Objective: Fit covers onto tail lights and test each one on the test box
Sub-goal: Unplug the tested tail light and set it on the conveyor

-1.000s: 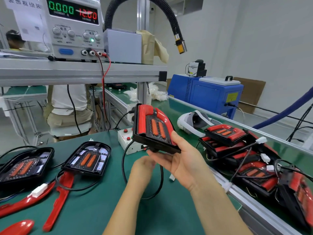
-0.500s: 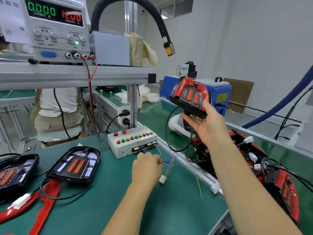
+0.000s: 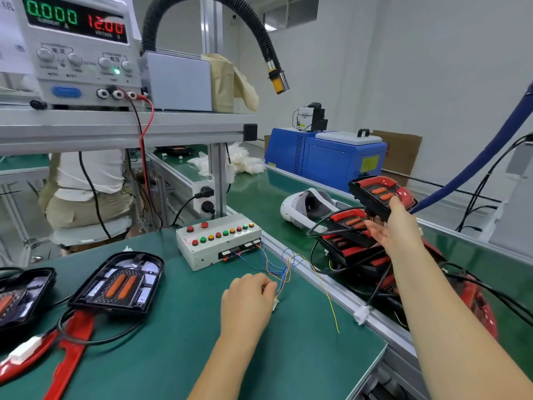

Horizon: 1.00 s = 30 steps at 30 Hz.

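Green bench mat (image 3: 173, 356) in a white-walled workshop, conveyor belt (image 3: 259, 194) along its right edge. Covered tail light (image 3: 377, 192) held clear of the belt in the right hand (image 3: 395, 229), thumb up on the red cover, other fingers curled under the black housing, black cable trailing down from it. Just below those fingers, heap of covered lights (image 3: 352, 243), cables tangled among them.

Left hand (image 3: 246, 301) low on the mat, fingers curled and seemingly pinching the wire bundle (image 3: 284, 272) at the fingertips, white plug (image 3: 276, 306) hanging just under them. Wires running from those fingertips back to the test box (image 3: 213, 249), just beyond the knuckles, coloured lamps along its top. No lead from the held light seen joined to that plug.

Well left of the left hand, uncovered tail lights (image 3: 118, 281), orange strips bare, with loose red covers (image 3: 73, 339) lying at their near edges.

Judging by all this: held light probably fitted and tested, bound for the heap. Many done, at least two left to cover and test. Power supply (image 3: 78, 53) on the shelf above, showing zero amps at twelve volts, so likely nothing drawing current.

No bin or tray to be made out. Finished lights piled straight on the belt, white headset (image 3: 305, 206) just beyond them.
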Each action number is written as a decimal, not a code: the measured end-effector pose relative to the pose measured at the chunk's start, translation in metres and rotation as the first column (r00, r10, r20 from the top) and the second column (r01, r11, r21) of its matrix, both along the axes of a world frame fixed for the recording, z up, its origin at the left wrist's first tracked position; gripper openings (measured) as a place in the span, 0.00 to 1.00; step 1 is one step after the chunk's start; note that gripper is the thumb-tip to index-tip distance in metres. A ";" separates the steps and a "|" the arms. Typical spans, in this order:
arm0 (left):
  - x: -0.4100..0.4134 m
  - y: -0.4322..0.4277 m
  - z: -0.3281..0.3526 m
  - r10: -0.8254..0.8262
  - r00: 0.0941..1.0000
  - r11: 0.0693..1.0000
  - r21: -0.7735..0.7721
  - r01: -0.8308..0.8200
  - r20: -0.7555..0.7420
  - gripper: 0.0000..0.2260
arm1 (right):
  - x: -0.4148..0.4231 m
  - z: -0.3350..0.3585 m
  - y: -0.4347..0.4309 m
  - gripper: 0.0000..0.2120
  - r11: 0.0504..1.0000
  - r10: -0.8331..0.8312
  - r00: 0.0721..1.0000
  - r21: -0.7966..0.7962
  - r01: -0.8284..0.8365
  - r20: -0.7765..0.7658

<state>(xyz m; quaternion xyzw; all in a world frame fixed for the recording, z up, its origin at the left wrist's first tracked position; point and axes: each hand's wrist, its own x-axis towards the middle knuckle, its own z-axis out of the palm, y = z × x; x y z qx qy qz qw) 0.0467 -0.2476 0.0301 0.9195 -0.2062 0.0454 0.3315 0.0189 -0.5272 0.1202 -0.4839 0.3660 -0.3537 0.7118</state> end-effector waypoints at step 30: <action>-0.009 0.021 -0.018 0.023 1.000 1.000 -0.007 -0.023 -0.021 0.12 | -0.055 -0.067 -0.016 0.20 0.740 -0.479 0.757 -0.668 0.076 -0.445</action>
